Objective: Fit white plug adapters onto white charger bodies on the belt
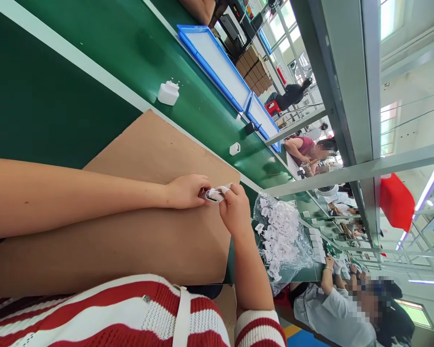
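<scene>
1. And here we are, both hands together over the brown cardboard sheet point(173, 241), meeting at its right end!
2. The right hand point(236, 207) has its fingers pinched firmly round a small white part point(215, 194).
3. In comes the left hand point(188, 191), fingertips closed on the part's left end; its finer details are too small to read.
4. Look just right of the right hand: a clear plastic bag point(280, 231), packed with white pieces.
5. Over to the far side, on the green surface point(130, 53): a white plug point(168, 93) at left, prongs showing, then a smaller white block point(235, 148) and a black block point(250, 128) further right.
6. Beyond them, a large blue-rimmed tray point(217, 67); well to the right, a co-worker in grey point(332, 308).
</scene>
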{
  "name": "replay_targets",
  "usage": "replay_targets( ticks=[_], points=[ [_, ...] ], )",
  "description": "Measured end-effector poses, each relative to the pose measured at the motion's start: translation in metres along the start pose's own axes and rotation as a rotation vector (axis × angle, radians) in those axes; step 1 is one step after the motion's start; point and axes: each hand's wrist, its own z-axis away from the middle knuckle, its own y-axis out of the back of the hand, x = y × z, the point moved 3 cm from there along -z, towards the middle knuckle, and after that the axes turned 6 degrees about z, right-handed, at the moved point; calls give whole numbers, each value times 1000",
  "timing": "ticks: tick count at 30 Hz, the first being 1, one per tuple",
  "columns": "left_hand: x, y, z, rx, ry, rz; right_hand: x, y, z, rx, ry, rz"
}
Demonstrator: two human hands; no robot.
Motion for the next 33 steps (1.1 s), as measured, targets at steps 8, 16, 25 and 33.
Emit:
replay_targets(
  ticks=[8,16,25,33],
  points=[
    [0,-1,0,0,21,-1,-3,-14,-1,-26,69,37],
    [1,-1,0,-2,-5,-31,2,-21,-6,-52,-38,-51],
    [5,5,-6,-18,10,30,13,-37,35,164,-379,-336],
    [-15,122,-69,478,309,-375,115,-29,151,114,-1210,190]
  ],
)
